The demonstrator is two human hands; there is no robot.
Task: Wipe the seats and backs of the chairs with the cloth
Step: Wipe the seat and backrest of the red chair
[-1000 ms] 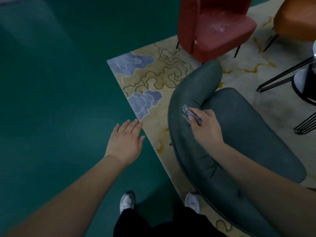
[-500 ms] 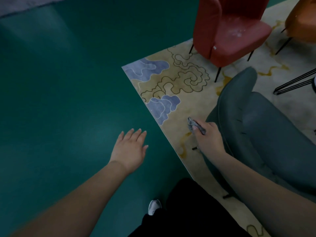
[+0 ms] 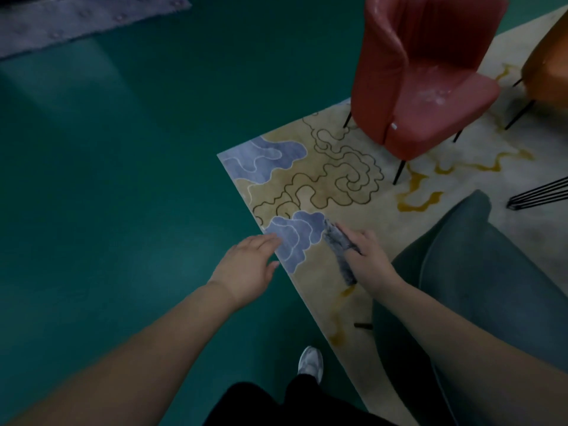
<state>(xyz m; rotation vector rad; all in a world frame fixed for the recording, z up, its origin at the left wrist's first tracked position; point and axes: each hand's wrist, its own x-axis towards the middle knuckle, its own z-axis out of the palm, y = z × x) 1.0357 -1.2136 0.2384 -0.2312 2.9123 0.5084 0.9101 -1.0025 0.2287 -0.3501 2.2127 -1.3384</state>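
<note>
My right hand (image 3: pixel 370 259) holds the cloth (image 3: pixel 338 250): my grip is closed round the dark grey, crumpled rag, fingers curled over it, one end sticking out past my fingertips toward the blue cloud shape on the rug (image 3: pixel 322 186), the other end hanging down beside my wrist. The hand hangs over the rug, just left of the grey-green chair (image 3: pixel 479 281), and the cloth is apart from that chair's upholstery. My left hand (image 3: pixel 246 269) is out in front of me with the fingers straight and relaxed, the grip wide and holding nothing; it hovers over the edge where the rug meets the green floor (image 3: pixel 123 179), fingertips reaching across the rug's border.

The grey-green chair fills the lower right, its curved back toward me and its seat beyond; my right forearm crosses in front of the back. One of its dark legs shows on the rug just left of it. Farther off, at the top, stands the red chair (image 3: pixel 424 81) on thin black legs, its seat turned to the right, with pale smudges on the seat cushion. At the right edge is part of an orange chair (image 3: pixel 547 66), and below it some black wire legs (image 3: pixel 541 193) rest on the rug. A purple-grey mat (image 3: pixel 76 23) lies on the floor at the top left. Near the bottom I see my dark trousers and one white shoe (image 3: pixel 311 362) on the floor by the rug's edge.
</note>
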